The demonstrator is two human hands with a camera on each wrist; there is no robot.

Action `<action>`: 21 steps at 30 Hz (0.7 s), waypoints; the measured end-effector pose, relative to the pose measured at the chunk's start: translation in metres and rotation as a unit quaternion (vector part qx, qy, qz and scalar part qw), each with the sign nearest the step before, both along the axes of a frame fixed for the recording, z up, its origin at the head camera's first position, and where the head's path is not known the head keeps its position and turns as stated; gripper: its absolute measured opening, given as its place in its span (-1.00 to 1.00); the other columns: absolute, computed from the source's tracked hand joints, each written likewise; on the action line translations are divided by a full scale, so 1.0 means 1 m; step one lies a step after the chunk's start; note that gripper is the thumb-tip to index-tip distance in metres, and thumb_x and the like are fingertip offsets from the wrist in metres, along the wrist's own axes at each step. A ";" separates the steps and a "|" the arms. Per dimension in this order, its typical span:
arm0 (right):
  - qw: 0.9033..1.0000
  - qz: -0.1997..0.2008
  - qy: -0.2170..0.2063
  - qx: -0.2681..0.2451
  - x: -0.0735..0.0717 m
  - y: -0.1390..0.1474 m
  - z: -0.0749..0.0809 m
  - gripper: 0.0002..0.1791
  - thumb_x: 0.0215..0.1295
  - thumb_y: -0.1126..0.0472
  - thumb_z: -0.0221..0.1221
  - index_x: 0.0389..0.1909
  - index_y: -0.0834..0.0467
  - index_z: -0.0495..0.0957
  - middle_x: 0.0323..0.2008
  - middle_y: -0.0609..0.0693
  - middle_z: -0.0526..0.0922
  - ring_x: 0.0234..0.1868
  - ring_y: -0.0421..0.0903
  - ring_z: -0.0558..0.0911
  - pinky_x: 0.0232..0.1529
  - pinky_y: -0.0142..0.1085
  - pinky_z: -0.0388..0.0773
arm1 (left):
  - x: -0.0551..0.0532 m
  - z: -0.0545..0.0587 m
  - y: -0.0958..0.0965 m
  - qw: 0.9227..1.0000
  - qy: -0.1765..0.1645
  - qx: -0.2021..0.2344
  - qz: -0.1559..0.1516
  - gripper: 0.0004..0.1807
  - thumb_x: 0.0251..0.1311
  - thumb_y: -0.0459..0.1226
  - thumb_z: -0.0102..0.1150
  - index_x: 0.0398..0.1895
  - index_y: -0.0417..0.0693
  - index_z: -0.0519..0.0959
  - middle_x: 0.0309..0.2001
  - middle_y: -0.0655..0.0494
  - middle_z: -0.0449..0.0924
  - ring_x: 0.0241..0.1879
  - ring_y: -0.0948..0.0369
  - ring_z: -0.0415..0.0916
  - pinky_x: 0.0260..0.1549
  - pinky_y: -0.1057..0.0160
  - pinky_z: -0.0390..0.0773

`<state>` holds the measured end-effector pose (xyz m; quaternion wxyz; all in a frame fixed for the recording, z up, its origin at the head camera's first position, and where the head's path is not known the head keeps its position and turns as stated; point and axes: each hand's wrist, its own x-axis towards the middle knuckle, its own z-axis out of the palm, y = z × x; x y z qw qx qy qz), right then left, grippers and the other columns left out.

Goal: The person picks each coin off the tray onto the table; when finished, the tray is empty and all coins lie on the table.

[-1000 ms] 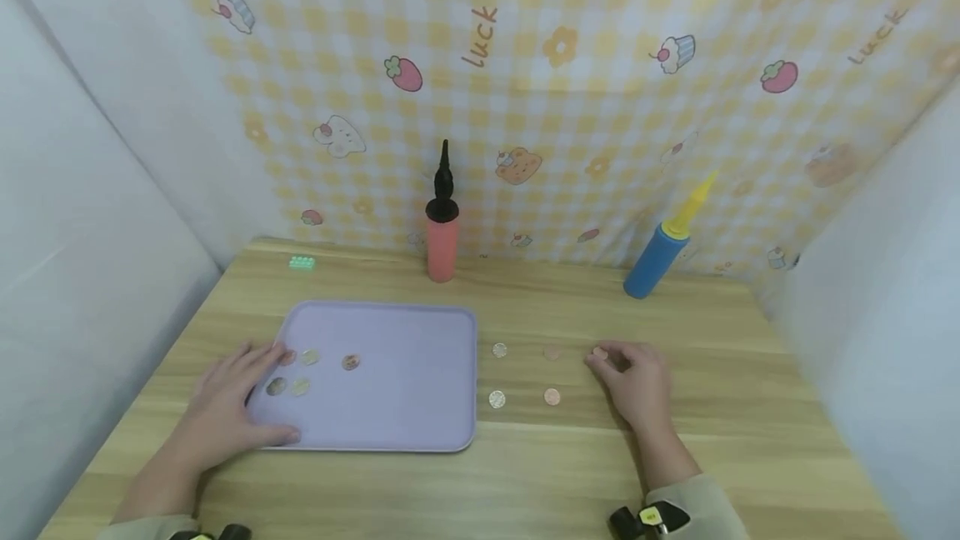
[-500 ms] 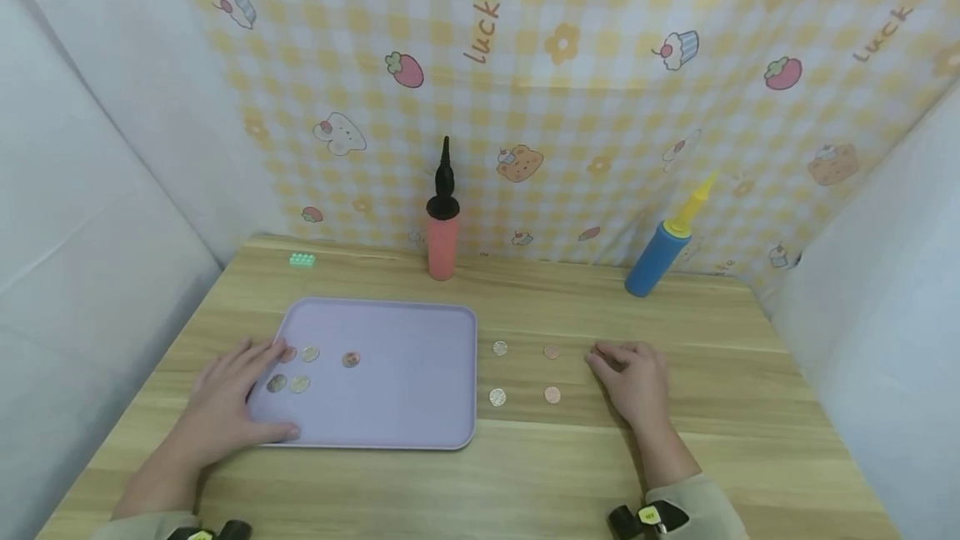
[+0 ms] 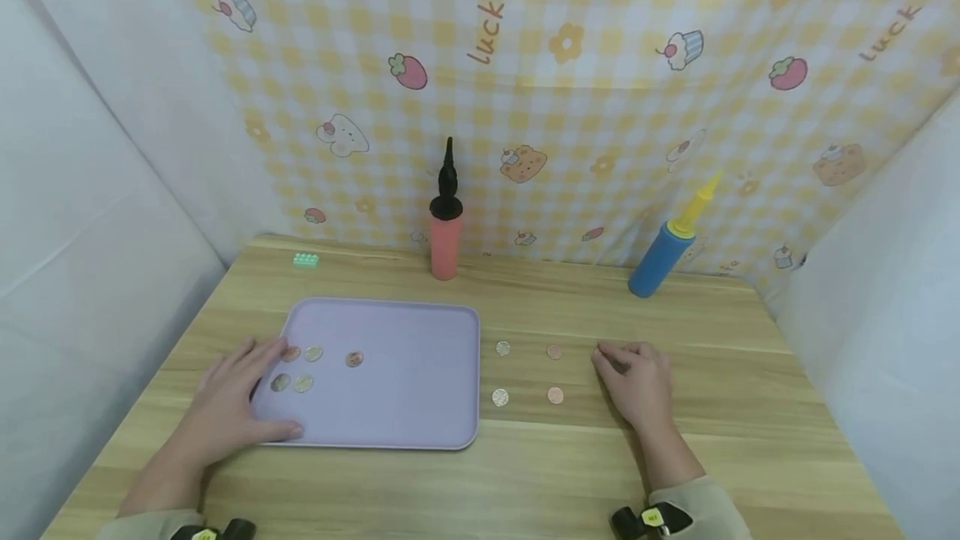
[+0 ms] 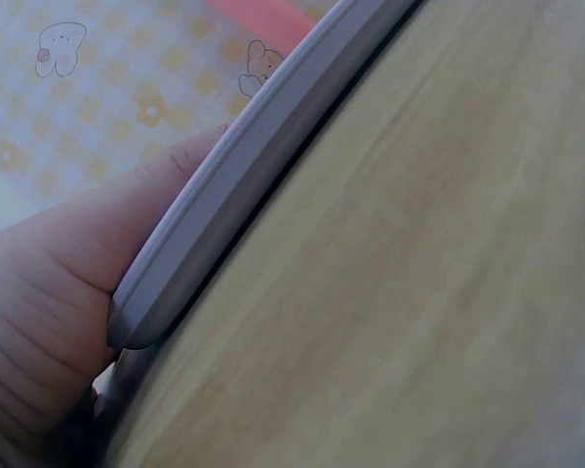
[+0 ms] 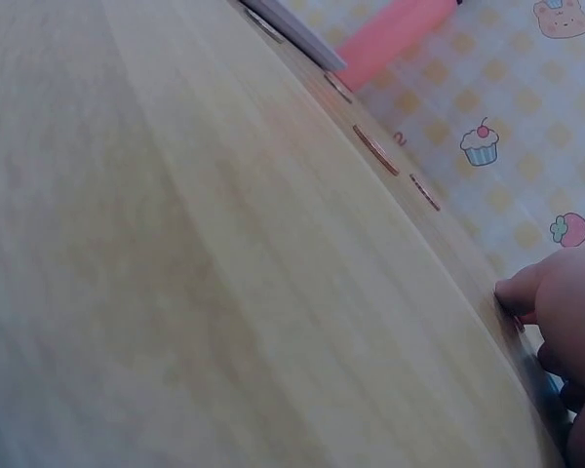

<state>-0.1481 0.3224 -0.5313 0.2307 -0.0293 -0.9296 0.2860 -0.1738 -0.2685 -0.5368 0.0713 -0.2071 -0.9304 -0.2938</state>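
My left hand [image 3: 230, 397] rests spread over the left end of a lilac tray [image 3: 405, 415], fingers on its left rim and thumb across the front rim. In the left wrist view the thumb [image 4: 146, 200] lies behind the tray's front wall [image 4: 224, 185]. Several silver and copper coins [image 3: 303, 383] lie in the tray close to those fingers, with a copper coin [image 3: 354, 359] farther in. Low over the table, my right hand [image 3: 639, 382] pinches a coin between thumb and index finger; its copper edge [image 5: 518, 323] shows by the thumb, the rest hidden.
Two silver coins [image 3: 500, 397] and two copper coins [image 3: 555, 396] lie between tray and right hand. A pink balloon pump [image 3: 445, 248] stands behind the tray; a blue and yellow balloon pump [image 3: 660, 261] leans at the back right. A green toy brick [image 3: 306, 259] is back left.
The coin in my right hand showed its face at the fingertips a second ago and is now mostly hidden. My left hand stays on the tray. The head view shifts slightly.
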 end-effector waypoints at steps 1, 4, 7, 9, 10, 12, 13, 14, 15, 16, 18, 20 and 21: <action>1.000 0.001 0.000 0.000 0.000 0.000 0.000 -0.78 0.27 0.26 0.50 -0.10 0.23 0.84 -0.24 0.19 0.73 -0.15 0.18 0.60 0.12 0.13 0.31 | 0.000 0.000 0.000 1.000 -0.002 0.000 0.001 0.44 -0.31 0.21 0.77 0.66 -0.15 0.23 0.52 -0.42 0.30 0.56 -0.47 -0.05 0.53 -0.42 -0.39; 1.000 0.003 -0.001 0.001 -0.001 -0.001 0.000 -0.78 0.29 0.25 0.49 -0.08 0.22 0.84 -0.22 0.19 0.75 -0.13 0.18 0.61 0.13 0.13 0.32 | 0.001 0.000 -0.001 1.000 -0.005 -0.003 0.005 0.45 -0.33 0.22 0.77 0.66 -0.16 0.23 0.52 -0.43 0.30 0.56 -0.48 -0.05 0.53 -0.43 -0.39; 1.000 -0.004 -0.003 -0.001 0.000 0.000 0.000 -0.79 0.31 0.24 0.48 -0.07 0.20 0.84 -0.17 0.19 0.77 -0.10 0.19 0.61 0.09 0.11 0.33 | -0.002 0.001 0.001 1.000 -0.005 -0.009 0.007 0.46 -0.35 0.25 0.76 0.65 -0.17 0.24 0.52 -0.41 0.30 0.54 -0.49 -0.01 0.51 -0.47 -0.32; 1.000 -0.008 0.002 -0.001 0.000 0.001 0.000 -0.79 0.31 0.25 0.48 -0.07 0.20 0.84 -0.16 0.18 0.79 -0.11 0.18 0.61 0.09 0.09 0.33 | -0.004 0.003 0.003 1.000 -0.006 -0.010 0.007 0.47 -0.36 0.26 0.76 0.65 -0.18 0.24 0.53 -0.40 0.30 0.53 -0.50 0.01 0.49 -0.50 -0.27; 1.000 -0.010 0.005 -0.001 0.000 0.001 0.000 -0.79 0.31 0.25 0.49 -0.07 0.19 0.85 -0.17 0.18 0.79 -0.12 0.17 0.60 0.08 0.09 0.33 | -0.005 0.003 0.004 1.000 -0.005 -0.009 0.006 0.47 -0.37 0.26 0.76 0.65 -0.18 0.24 0.53 -0.39 0.30 0.52 -0.50 0.02 0.48 -0.51 -0.25; 1.000 -0.010 0.011 -0.002 0.001 0.002 0.000 -0.80 0.29 0.27 0.49 -0.08 0.19 0.85 -0.19 0.17 0.80 -0.15 0.16 0.60 0.08 0.08 0.32 | -0.006 0.004 0.005 1.000 -0.006 -0.006 0.005 0.48 -0.38 0.26 0.77 0.65 -0.19 0.24 0.53 -0.39 0.30 0.52 -0.51 0.02 0.48 -0.52 -0.24; 1.000 -0.009 0.013 -0.001 0.001 0.002 0.000 -0.79 0.29 0.27 0.49 -0.08 0.19 0.85 -0.19 0.17 0.80 -0.16 0.15 0.60 0.09 0.08 0.32 | -0.005 0.004 0.005 1.000 -0.006 -0.004 0.005 0.48 -0.38 0.25 0.77 0.65 -0.19 0.24 0.53 -0.40 0.30 0.52 -0.51 0.02 0.48 -0.52 -0.24; 1.000 -0.008 0.014 -0.002 0.001 0.002 0.000 -0.79 0.29 0.27 0.49 -0.07 0.19 0.85 -0.20 0.17 0.80 -0.17 0.15 0.60 0.09 0.08 0.32 | -0.005 0.004 0.005 1.000 -0.007 -0.003 0.006 0.48 -0.38 0.25 0.77 0.65 -0.19 0.24 0.53 -0.40 0.30 0.52 -0.51 0.02 0.48 -0.52 -0.25; 1.000 -0.008 0.014 -0.002 0.001 0.002 0.000 -0.78 0.30 0.25 0.49 -0.06 0.19 0.84 -0.19 0.17 0.80 -0.16 0.15 0.60 0.09 0.08 0.32 | -0.005 0.003 0.005 1.000 -0.007 -0.002 0.006 0.48 -0.37 0.25 0.77 0.65 -0.19 0.24 0.53 -0.40 0.30 0.52 -0.51 0.02 0.48 -0.51 -0.26; 1.000 -0.009 0.014 -0.004 0.001 0.002 0.000 -0.76 0.30 0.23 0.49 -0.04 0.20 0.84 -0.17 0.18 0.81 -0.15 0.16 0.61 0.09 0.08 0.32 | -0.004 0.003 0.004 1.000 -0.008 -0.001 0.006 0.48 -0.36 0.25 0.77 0.65 -0.19 0.24 0.53 -0.41 0.30 0.52 -0.52 0.01 0.49 -0.51 -0.27; 1.000 -0.012 0.013 -0.007 0.001 0.001 -0.001 -0.69 0.30 0.18 0.50 0.00 0.21 0.82 -0.14 0.20 0.80 -0.12 0.19 0.62 0.11 0.10 0.32 | -0.003 0.002 0.003 1.000 -0.010 0.000 0.007 0.47 -0.34 0.25 0.76 0.66 -0.18 0.22 0.53 -0.41 0.29 0.53 -0.51 0.00 0.50 -0.48 -0.31; 1.000 -0.018 0.016 -0.010 0.001 0.001 -0.002 -0.61 0.27 0.11 0.52 0.05 0.23 0.80 -0.13 0.23 0.79 -0.08 0.22 0.62 0.15 0.13 0.32 | -0.002 0.002 0.001 1.000 -0.011 0.002 0.008 0.47 -0.33 0.25 0.76 0.66 -0.18 0.21 0.53 -0.42 0.29 0.54 -0.51 -0.01 0.51 -0.46 -0.35; 1.000 -0.023 0.020 -0.009 0.000 0.000 -0.002 -0.57 0.26 0.09 0.53 0.06 0.24 0.79 -0.13 0.24 0.78 -0.06 0.24 0.61 0.17 0.15 0.33 | -0.001 0.002 0.001 1.000 -0.012 0.003 0.008 0.48 -0.33 0.25 0.76 0.67 -0.18 0.21 0.53 -0.42 0.28 0.54 -0.51 -0.02 0.52 -0.46 -0.37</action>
